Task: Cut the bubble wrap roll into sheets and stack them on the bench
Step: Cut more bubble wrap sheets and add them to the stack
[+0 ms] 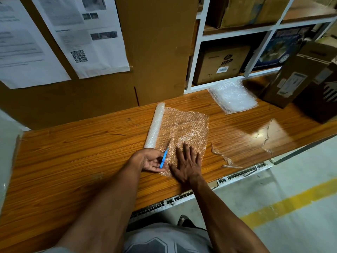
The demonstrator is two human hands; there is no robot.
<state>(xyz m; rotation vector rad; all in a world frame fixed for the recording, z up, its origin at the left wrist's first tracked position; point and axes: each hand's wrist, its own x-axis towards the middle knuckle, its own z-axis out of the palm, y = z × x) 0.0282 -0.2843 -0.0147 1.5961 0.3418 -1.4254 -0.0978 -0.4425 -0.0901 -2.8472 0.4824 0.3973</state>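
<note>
The roll point(155, 127) of bubble wrap is laid on the wooden bench point(73, 161), its axis running away from the person, w/ one length unrolled flat to its right as a sheet point(184, 128). The sheet is still joined to the roll along its left edge.

The right hand point(186, 163) is laid palm-down on the near part of the sheet, fingers straight and spread, pressed flat on the wrap. The left hand point(153, 159) is seen at the near end of the roll, palm turned up, fingers loosely curled. A blue-handled knife point(164, 158) is held in it, apparently pinched betw. thumb and fingers, though the exact grip cannot be told. The blade is pointed away from the person and is laid on the sheet just beside the roll, near the sheet's near edge.

A stack point(233, 97) of cut sheets is seen farther back and to the right on the bench, well apart from the roll, just in front of a white shelf point(197, 52). Dark boxes point(300, 79) are stood at the bench's right end, near the stack. Torn strips of clear tape point(224, 157) are stuck to the bench right of the sheet. Behind the bench a cardboard panel point(155, 52) is stood, w/ printed papers point(82, 33) fixed to it, one bearing a QR code. Cartons are kept in the shelf compartments.
</note>
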